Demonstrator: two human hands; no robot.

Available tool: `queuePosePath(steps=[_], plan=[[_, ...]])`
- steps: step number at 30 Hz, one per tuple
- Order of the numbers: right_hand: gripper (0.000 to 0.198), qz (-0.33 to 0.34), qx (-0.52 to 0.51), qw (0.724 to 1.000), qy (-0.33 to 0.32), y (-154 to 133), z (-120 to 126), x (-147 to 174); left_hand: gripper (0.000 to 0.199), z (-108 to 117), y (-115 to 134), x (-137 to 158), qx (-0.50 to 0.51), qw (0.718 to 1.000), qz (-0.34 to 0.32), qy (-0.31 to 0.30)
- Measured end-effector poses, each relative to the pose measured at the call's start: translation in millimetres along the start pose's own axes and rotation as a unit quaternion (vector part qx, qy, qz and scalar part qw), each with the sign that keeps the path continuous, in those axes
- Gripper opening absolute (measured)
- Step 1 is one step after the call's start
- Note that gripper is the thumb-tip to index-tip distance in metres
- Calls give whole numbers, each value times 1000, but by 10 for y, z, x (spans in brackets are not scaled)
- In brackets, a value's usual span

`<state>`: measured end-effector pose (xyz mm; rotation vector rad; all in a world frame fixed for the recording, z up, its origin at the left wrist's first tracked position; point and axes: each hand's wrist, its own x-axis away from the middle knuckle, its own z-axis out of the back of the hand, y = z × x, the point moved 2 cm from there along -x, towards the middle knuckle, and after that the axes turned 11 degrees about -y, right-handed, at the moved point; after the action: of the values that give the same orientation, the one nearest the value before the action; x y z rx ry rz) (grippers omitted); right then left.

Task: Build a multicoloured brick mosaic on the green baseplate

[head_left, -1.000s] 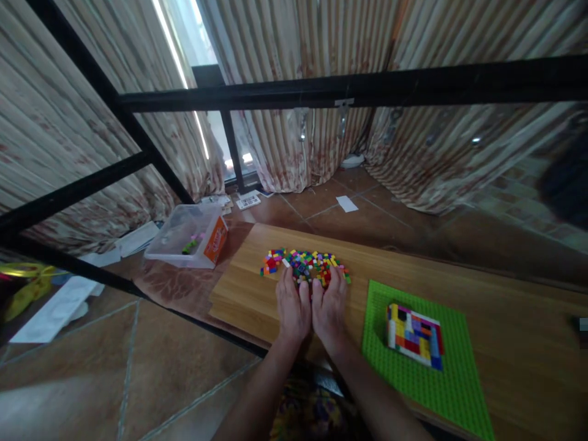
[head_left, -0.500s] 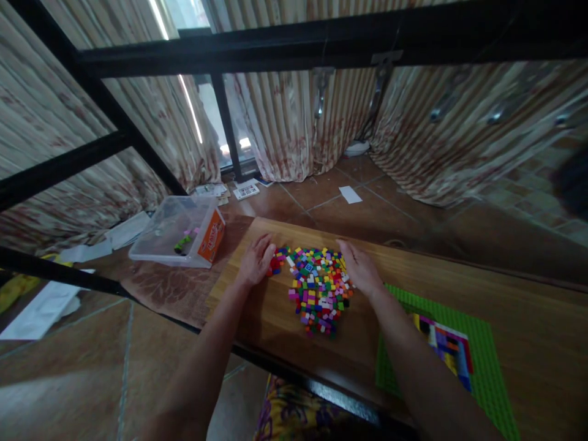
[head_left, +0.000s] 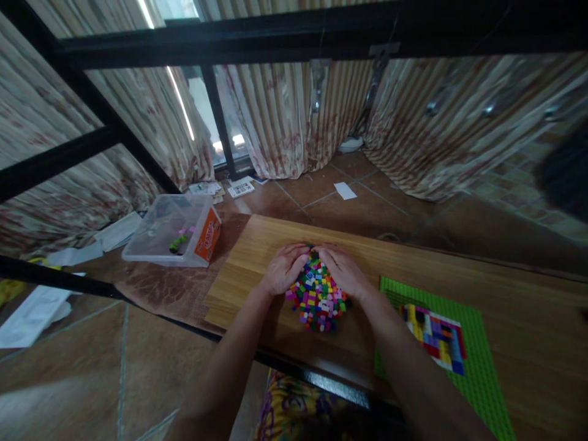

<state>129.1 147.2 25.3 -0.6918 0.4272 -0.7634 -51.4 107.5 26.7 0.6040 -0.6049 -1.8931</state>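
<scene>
A heap of small coloured building bricks (head_left: 319,297) lies on the wooden board. My left hand (head_left: 285,269) cups the heap's left side, fingers stretched out and touching the bricks. On the far right side, my right hand (head_left: 342,269) lies against the bricks, also with fingers extended. The fingertips of both hands almost meet at the back of the heap, and some bricks there are hidden. To the right, beside my right forearm, a green baseplate (head_left: 478,343) carries a flat patch of joined bricks (head_left: 436,337) in several colours.
A clear plastic box (head_left: 160,245) with an orange label and a few bricks inside stands left of the wooden board (head_left: 248,257). Papers (head_left: 39,315) lie on the tiled floor. A black metal frame (head_left: 257,46) crosses in front of the curtains.
Both hands have moved inward, the left to the right and the right to the left, pushing the spread bricks into a narrower heap. The view has shifted slightly.
</scene>
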Motion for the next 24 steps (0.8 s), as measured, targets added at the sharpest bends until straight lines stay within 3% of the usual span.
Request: queuePosePath(steps=[5,12,19,24], plan=[[47,-1,-25,1000,0,-81,11,167,43,-91,129,56,22,1000,3,12],[48,-73,-57,995,49,-23,111,207,46,-58,107,32,37,997,43,61],[47,-77,-41,996,26,47,142,64,52,-21,78,-236,-10,997,52,-55],[44,-67,-52,996,-6,-38,121,180,53,-16,141,-184,34,996,31,-78]])
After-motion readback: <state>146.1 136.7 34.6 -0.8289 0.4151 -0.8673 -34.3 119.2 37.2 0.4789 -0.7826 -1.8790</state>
